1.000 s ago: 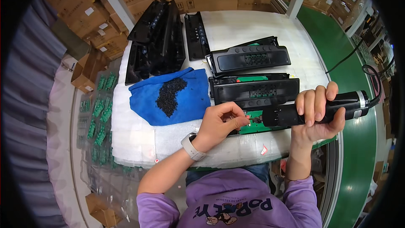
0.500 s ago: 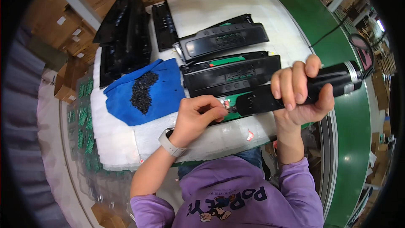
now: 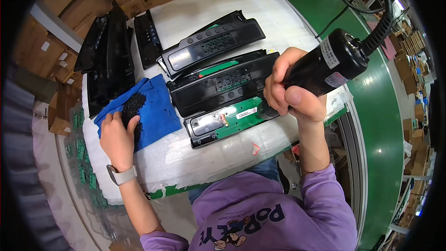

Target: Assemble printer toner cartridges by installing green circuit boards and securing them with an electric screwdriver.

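My left hand point(image 3: 117, 135) is over the blue cloth point(image 3: 161, 114), its thumb and fingers apart at the edge of a pile of small black screws point(image 3: 134, 103). In my right hand point(image 3: 298, 94) is a black electric screwdriver point(image 3: 341, 58), wrapped by the fingers and tilted, with its cord end up to the right. Its lower end is over the right part of a black panel point(image 3: 195, 140) with a green circuit board point(image 3: 231, 128); the bit itself is hard to make out. A small red-and-white part sits on that board.
Two black housings point(image 3: 213, 46) point(image 3: 195, 95) lie beyond the panel. Stacked black casings point(image 3: 111, 46) stand at the back left, beside another long black piece point(image 3: 147, 37). A red-and-white scrap point(image 3: 255, 148) lies near the front edge. A green belt point(image 3: 378, 125) runs along the right.
My left hand has moved from the board leftward to the screw pile. My right hand has tipped the screwdriver more upright, and the board shows more fully. The whole view has shifted.
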Available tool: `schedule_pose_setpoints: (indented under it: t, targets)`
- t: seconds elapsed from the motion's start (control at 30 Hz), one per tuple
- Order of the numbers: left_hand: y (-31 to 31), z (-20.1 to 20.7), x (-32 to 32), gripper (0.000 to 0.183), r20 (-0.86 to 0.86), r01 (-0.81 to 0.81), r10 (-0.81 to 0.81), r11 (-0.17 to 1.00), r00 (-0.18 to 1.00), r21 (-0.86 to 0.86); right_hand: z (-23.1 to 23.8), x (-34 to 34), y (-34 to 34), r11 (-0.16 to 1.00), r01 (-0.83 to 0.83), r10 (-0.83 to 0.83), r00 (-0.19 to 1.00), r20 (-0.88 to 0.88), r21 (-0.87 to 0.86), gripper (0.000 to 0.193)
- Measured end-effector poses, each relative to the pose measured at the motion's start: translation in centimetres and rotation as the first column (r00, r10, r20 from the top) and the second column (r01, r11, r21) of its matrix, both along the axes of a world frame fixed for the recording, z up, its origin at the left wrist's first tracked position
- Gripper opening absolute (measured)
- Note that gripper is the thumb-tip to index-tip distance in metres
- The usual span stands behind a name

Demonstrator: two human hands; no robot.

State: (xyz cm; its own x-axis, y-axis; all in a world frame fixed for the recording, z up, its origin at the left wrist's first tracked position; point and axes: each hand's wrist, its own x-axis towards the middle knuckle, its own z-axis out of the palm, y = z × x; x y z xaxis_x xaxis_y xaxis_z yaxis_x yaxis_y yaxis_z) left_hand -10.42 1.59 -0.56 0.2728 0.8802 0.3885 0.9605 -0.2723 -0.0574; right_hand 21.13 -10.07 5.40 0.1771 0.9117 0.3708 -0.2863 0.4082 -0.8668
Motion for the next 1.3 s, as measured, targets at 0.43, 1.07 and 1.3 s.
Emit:
schedule_pose_setpoints:
  t: [0.43, 1.07, 1.3]
  targets:
    - [0.4, -0.1, 0.1, 0.010, 0.252, 0.065, -0.093, 0.991, 0.963, 0.121, -0.2, -0.5, -0.1, 0.996, 0.060, -0.058, 0.998, 0.028, -0.064, 0.020]
    - [-3.2, -0.6, 11.7, 0.020, 0.751, 0.959, 0.656, 0.165, 0.069, -0.232, -0.9, -1.8, 0.8, 1.000, 0.003, -0.002, 0.996, 0.087, -0.006, 0.025]
    - [-3.9, -0.7, 11.2, 0.013, 0.707, 0.944, 0.706, 0.251, -0.028, -0.214, 0.1, -0.6, 1.0, 0.994, -0.086, 0.086, 0.996, -0.004, 0.061, 0.032]
